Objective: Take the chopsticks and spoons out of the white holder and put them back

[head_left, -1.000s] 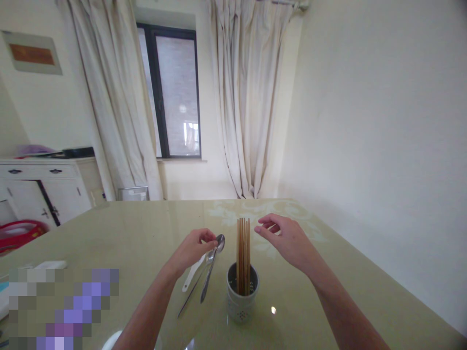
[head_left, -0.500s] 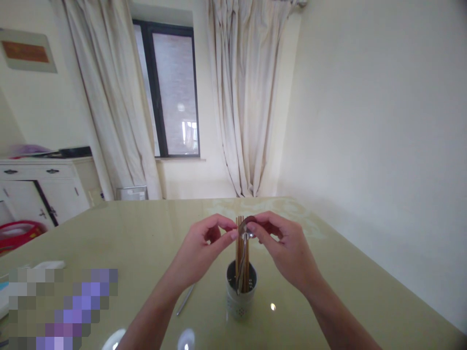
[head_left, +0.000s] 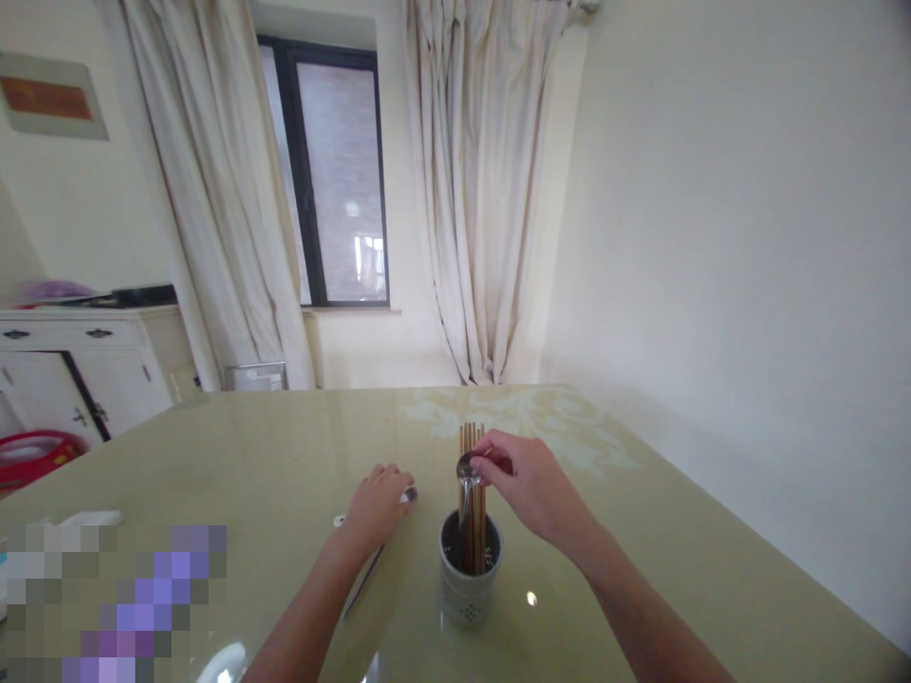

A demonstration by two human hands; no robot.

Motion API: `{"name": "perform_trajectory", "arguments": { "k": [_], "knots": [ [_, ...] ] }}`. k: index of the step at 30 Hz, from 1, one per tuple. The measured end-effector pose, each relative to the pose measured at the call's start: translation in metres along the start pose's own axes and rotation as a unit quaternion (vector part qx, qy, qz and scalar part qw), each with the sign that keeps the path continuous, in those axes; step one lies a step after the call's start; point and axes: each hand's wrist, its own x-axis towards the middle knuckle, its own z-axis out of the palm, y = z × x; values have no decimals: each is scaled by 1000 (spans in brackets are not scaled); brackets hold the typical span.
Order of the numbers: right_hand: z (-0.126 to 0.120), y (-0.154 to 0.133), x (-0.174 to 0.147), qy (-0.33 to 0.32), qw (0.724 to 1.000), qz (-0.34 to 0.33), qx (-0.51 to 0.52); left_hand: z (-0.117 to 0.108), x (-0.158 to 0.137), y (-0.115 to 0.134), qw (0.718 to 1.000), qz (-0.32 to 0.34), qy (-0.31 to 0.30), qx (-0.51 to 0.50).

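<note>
A spoon stands handle-down among several wooden chopsticks in a grey utensil holder with small holes in its side. My right hand pinches this spoon by its bowl, just above the rim. To the left, another metal spoon lies on the table, its thin handle pointing toward me. My left hand is over it with curled fingers at the bowl, and partly hides it.
The glossy table runs up to the wall on the right. A pixelated purple patch and white items are at the near left. A small white thing shows beside my left wrist. Behind are a window and curtains.
My left hand has left the spoon at the holder and moved down-left to the spoon on the table. My right hand has lowered slightly with its spoon, which sits a little deeper.
</note>
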Motion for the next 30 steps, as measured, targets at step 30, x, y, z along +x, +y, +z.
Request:
{"name": "perform_trajectory", "arguments": {
  "k": [30],
  "knots": [
    [5,0,-2,-55,992,24,-115,16,7,-6,995,-43,44,-77]
  ]
}}
